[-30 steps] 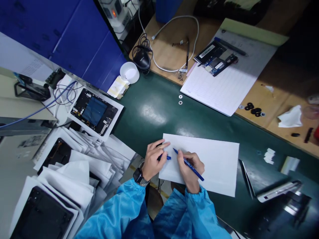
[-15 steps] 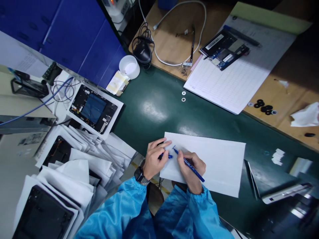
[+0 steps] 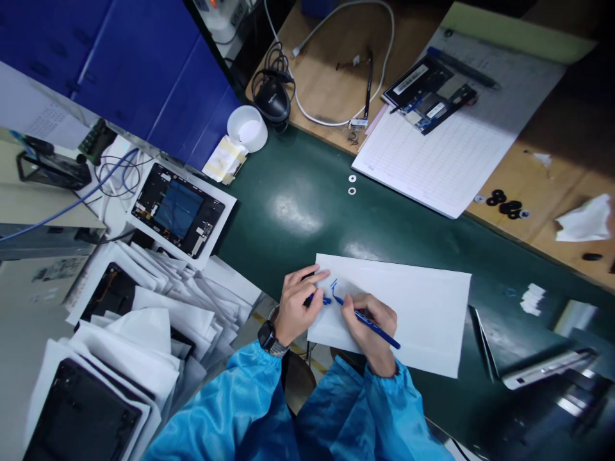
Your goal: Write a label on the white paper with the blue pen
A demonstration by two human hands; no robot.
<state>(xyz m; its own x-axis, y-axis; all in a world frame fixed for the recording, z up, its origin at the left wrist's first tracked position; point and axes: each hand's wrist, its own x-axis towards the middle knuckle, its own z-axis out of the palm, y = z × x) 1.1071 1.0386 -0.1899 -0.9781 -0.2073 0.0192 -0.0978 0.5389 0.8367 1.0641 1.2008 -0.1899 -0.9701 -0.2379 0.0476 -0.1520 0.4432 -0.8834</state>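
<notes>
— On the near side of the green mat (image 3: 298,218), where exactly is the pen (image 3: 368,321)?

— It is in the right hand (image 3: 373,319), over the left part of the white sheet (image 3: 427,307). The fingers are closed around it near the front. Its tip touches the paper just below two short blue strokes (image 3: 333,284).

— And the left hand (image 3: 294,310)?

— It lies on the left edge of the sheet. The fingers are curled around a small blue cap (image 3: 325,300); I think it belongs to the pen. The index finger is stretched out flat on the paper.

— How does one do this writing well?

— In my judgement, the left hand must press the sheet down firmly, because the near edge of the paper seems to hang a little over the edge of the table. The right hand needs only light pressure and small finger movements, with its side resting on the paper. It is also better to keep the cap away from the fresh ink.

— Which way does the pen point?

— The tip points away from the person and toward the left hand. The long axis runs on a diagonal, from the back end beside the right wrist up to the tip. The pen leans low over the sheet and is not upright.
</notes>
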